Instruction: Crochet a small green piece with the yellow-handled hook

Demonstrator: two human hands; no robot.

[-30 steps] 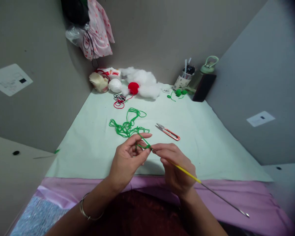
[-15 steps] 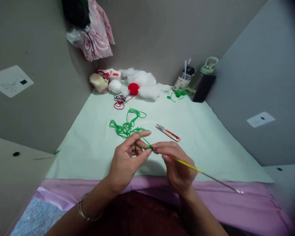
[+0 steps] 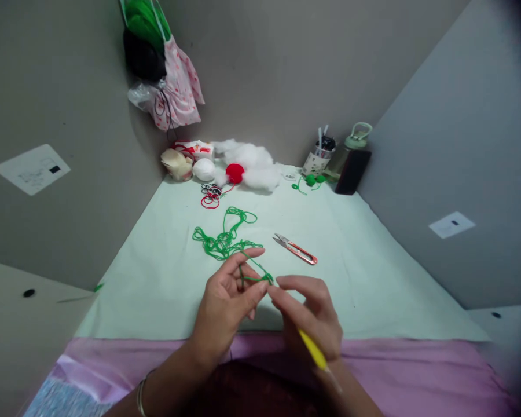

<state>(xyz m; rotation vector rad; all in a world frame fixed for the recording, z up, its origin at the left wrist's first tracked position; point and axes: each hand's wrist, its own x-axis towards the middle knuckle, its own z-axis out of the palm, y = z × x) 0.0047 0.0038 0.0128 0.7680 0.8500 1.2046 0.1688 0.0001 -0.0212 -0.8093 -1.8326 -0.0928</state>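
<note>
My left hand (image 3: pixel 228 295) pinches a small piece of green crochet work (image 3: pixel 267 278) between thumb and fingers. A strand of green yarn runs from it over the raised index finger to a loose tangle of green yarn (image 3: pixel 221 238) on the table. In my right hand (image 3: pixel 310 315) is a crochet hook (image 3: pixel 311 348) with a yellow grip, its rear end pointing down toward my wrist. The right thumb and index finger are close to the green piece, and the hook's tip is hidden there. Thread snips (image 3: pixel 296 249) with orange handles lie beyond my hands.
Along the back stand white stuffing (image 3: pixel 256 165), a red yarn ball (image 3: pixel 234 173), a white ball (image 3: pixel 204 169), a pen cup (image 3: pixel 316 162), a bottle (image 3: pixel 345 152) and a dark phone (image 3: pixel 353 172). Small green pieces (image 3: pixel 311 180) lie before the cup. Bags (image 3: pixel 180 87) hang on the left panel.
My right hand has turned, swinging the hook's rear end from pointing right to pointing down toward me. Its index finger has lifted off the green piece. The whole view has shifted slightly.
</note>
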